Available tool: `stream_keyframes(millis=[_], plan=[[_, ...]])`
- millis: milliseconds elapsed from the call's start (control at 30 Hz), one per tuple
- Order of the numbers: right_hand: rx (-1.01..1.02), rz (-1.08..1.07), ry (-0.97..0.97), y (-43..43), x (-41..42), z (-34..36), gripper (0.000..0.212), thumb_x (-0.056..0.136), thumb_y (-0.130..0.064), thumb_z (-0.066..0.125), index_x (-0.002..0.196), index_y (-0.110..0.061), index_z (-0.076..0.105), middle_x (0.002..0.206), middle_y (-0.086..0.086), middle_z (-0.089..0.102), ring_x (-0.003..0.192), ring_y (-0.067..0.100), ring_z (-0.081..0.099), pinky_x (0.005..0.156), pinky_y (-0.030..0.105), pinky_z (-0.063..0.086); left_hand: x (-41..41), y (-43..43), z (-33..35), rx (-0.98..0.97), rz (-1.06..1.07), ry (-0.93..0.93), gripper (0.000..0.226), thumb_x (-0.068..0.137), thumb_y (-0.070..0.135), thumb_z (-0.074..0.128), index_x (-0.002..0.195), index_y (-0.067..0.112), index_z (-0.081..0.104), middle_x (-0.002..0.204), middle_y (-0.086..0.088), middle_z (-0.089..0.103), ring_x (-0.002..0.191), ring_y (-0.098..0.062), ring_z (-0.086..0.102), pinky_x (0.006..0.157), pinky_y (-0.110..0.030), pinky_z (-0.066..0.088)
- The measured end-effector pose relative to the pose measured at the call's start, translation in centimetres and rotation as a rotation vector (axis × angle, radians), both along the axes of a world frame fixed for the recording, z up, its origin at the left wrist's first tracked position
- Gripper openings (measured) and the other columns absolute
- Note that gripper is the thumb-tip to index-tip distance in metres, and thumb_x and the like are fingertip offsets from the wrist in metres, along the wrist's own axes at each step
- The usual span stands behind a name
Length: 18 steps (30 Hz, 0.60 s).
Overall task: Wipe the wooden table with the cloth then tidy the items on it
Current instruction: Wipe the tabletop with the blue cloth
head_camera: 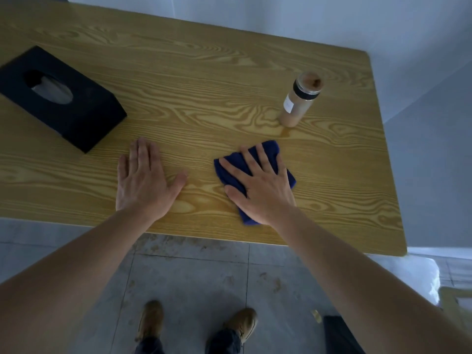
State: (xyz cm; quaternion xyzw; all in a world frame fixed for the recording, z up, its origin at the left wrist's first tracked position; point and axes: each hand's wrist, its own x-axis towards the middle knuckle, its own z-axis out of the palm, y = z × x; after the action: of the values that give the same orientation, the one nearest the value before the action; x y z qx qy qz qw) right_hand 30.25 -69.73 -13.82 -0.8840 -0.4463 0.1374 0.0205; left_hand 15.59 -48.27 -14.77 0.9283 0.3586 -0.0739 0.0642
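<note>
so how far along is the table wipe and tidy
Early, by the look of it. Nothing shows as finished. In hand: the right hand presses the blue cloth flat on the wooden table, fingers spread, while the left hand rests flat on the bare wood. Left: wiping the far side, then tidying the black tissue box and the jar, both apparently untouched.

- I count 2 hands: my left hand [143, 180] and right hand [260, 185].
- 1 blue cloth [268, 152], under my right hand.
- 1 black tissue box [58, 98], beyond my left hand.
- 1 lidded jar [300, 98], beyond my right hand.
- 1 wooden table [204, 85] beneath both hands.
- 2 brown shoes [150, 318], below my hands.
</note>
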Motion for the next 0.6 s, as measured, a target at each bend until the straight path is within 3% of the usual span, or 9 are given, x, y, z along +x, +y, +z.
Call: stream_keyframes(millis=[333,467,600], plan=[[0.041,0.147,0.044,-6.8,-4.9,-0.4,0.057,0.11,-0.058,0.013,0.165,-0.043,0.007,0.174,-0.012,0.002,0.16,0.012,-0.013,0.13,0.045,0.0,3.4,-4.3,1.4,-0.072,-0.024,-0.058,0.091,0.101,0.069,0.019,0.167,0.01,-0.003,0.176,-0.013,-0.01,0.162,-0.026,-0.012,0.131,-0.049,-0.006],[0.084,0.201,0.056,-9.2,-5.2,-0.7,0.055,0.112,-0.054,0.019,0.164,-0.038,0.021,0.173,-0.012,0.013,0.161,0.008,-0.004,0.129,0.039,0.004,6.9,-7.8,1.5,-0.163,-0.063,-0.09,0.091,0.101,0.07,0.016,0.167,0.011,-0.007,0.175,-0.01,-0.016,0.161,-0.023,-0.017,0.13,-0.048,-0.009],[0.187,0.193,0.174,-12.5,-4.7,-0.3,0.053,0.112,-0.054,0.021,0.158,-0.037,0.041,0.169,-0.017,0.027,0.159,0.001,0.008,0.129,0.033,0.008,7.9,-8.9,0.5,-0.078,-0.071,0.008,0.098,0.098,0.074,0.012,0.165,0.007,-0.009,0.174,-0.015,-0.016,0.161,-0.027,-0.018,0.13,-0.054,-0.007]])
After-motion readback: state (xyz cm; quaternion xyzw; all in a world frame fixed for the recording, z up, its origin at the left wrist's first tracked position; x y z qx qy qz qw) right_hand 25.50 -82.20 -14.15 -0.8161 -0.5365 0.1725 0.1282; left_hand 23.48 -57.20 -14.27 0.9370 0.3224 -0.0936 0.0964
